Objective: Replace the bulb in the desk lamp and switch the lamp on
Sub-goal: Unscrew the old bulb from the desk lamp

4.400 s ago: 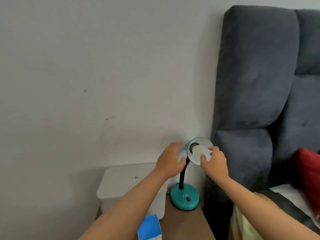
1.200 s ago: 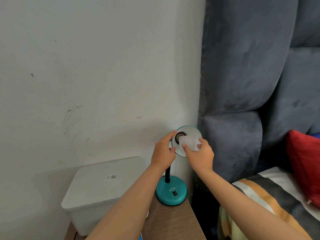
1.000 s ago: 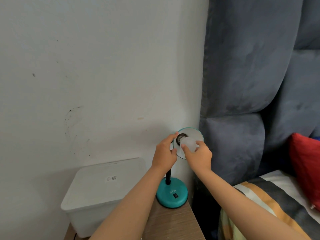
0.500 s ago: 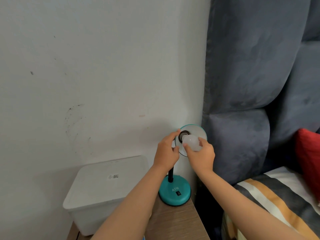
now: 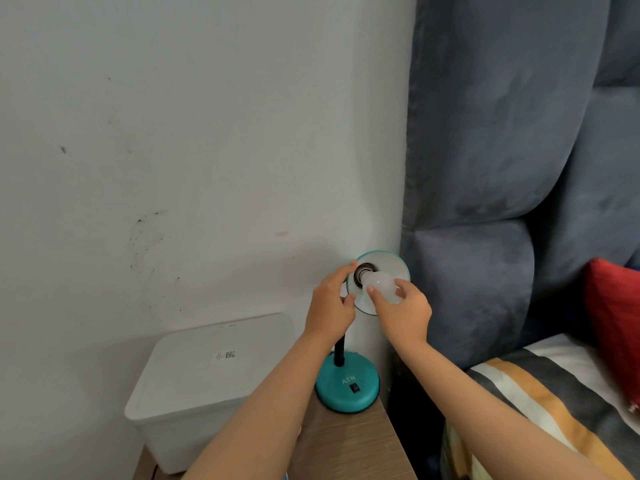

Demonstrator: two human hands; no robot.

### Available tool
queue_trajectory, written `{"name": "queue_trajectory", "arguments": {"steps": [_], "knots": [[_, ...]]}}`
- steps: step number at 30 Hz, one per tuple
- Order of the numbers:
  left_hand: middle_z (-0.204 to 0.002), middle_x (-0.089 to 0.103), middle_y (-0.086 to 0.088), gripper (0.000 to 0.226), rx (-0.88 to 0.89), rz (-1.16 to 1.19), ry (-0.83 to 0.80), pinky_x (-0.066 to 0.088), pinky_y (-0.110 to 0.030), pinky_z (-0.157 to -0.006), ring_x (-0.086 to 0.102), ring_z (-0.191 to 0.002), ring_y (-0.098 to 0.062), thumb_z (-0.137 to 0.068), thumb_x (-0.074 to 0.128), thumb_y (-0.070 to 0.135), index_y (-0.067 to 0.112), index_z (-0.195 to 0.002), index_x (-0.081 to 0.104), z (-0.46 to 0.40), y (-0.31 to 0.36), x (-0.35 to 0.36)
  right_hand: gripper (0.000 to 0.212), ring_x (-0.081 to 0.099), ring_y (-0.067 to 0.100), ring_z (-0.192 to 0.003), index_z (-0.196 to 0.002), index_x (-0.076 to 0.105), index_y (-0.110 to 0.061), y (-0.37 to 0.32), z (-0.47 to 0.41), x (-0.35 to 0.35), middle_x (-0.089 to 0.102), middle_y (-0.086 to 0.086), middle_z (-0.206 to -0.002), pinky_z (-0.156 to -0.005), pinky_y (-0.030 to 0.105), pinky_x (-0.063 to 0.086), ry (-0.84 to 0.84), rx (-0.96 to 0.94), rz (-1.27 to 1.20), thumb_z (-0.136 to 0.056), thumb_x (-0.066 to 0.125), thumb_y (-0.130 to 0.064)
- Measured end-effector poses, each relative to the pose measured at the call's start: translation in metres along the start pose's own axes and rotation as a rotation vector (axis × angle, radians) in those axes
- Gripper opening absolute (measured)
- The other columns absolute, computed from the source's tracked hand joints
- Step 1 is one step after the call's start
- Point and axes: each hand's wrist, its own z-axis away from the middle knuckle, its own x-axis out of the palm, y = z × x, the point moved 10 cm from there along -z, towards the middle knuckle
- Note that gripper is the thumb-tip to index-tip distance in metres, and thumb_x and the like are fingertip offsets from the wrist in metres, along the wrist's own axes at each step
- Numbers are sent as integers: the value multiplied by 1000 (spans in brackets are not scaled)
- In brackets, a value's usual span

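Note:
A small teal desk lamp stands on a wooden bedside table [image 5: 349, 445], its round base [image 5: 347, 386] carrying a black rocker switch [image 5: 354, 388]. The shade [image 5: 391, 268] faces me, white inside with a teal rim. A white frosted bulb [image 5: 381, 285] sits with its threaded end at the dark socket in the shade's middle. My right hand [image 5: 403, 311] grips the bulb from below with fingertips. My left hand [image 5: 330, 304] pinches the shade's left rim. The bulb is unlit.
A white lidded plastic box [image 5: 207, 375] sits left of the lamp against the white wall. A grey padded headboard [image 5: 502, 168] rises right behind the lamp. A striped blanket [image 5: 540, 403] and a red pillow [image 5: 613, 323] lie at the right.
My right hand has shifted its fingers round the bulb at the socket, while my left hand keeps hold of the shade. The view has shifted slightly.

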Motion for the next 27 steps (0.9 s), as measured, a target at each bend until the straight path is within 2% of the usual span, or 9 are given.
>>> {"name": "queue_trajectory", "arguments": {"steps": [2,5,8,12,15,18,21,24,27], "knots": [[-125,55,7,58,-9,9,-2,45,-39,-101,58,-111,-23,-84,53,-3,30,-132,47,0,-1,0,58,56,22,-94,-128,55,-13,-3,2,0,50,10,-114,-85,24,42,-10,-48,-8,-75,76,-17],[-125,55,6,59,-9,11,-4,46,-40,-101,60,-106,-30,-83,53,-3,31,-132,47,-1,-2,1,62,57,23,-95,-131,51,-17,-4,5,-3,42,5,-109,-83,23,40,12,-95,7,-74,74,-6],[-129,56,2,60,1,9,0,45,-39,-102,58,-110,-22,-83,53,-4,30,-132,47,0,-1,2,72,55,19,-93,-134,44,-11,3,6,-8,50,9,-114,-82,26,42,42,-1,-39,-72,78,-26],[-130,56,1,59,14,10,14,44,-39,-103,55,-116,-17,-83,52,-5,28,-133,47,0,0,0,64,57,26,-108,-125,51,-3,4,5,-3,60,17,-118,-84,27,42,-5,53,4,-76,73,-38],[-129,56,-1,59,5,6,20,44,-37,-103,52,-119,-14,-83,52,-5,27,-132,47,-1,-2,-1,52,56,23,-103,-122,56,-13,-3,4,-1,57,12,-116,-82,26,43,-43,-7,8,-74,76,-19],[-129,57,1,60,11,6,16,44,-37,-102,51,-119,-13,-83,52,-6,28,-132,47,-1,-2,0,53,55,26,-106,-119,59,-21,-10,5,-1,52,10,-117,-90,32,46,-45,-108,32,-71,69,-1],[-129,57,2,61,18,-3,21,44,-37,-102,50,-120,-12,-82,52,-6,28,-132,47,-2,-1,0,62,55,26,-106,-127,50,-18,-3,7,-6,51,12,-121,-92,37,48,7,-41,21,-71,76,-15],[-131,56,2,59,23,-7,20,43,-36,-104,48,-122,-12,-83,53,-5,26,-133,47,-3,-1,0,74,55,27,-111,-132,42,-10,5,7,-3,55,15,-122,-87,32,44,-10,46,-1,-72,77,-33],[-130,56,1,59,29,-12,21,44,-37,-103,49,-122,-13,-83,53,-5,27,-132,47,-2,-1,0,69,55,26,-112,-131,45,-7,5,6,1,60,15,-119,-84,26,40,-61,78,-10,-75,75,-36]]}}
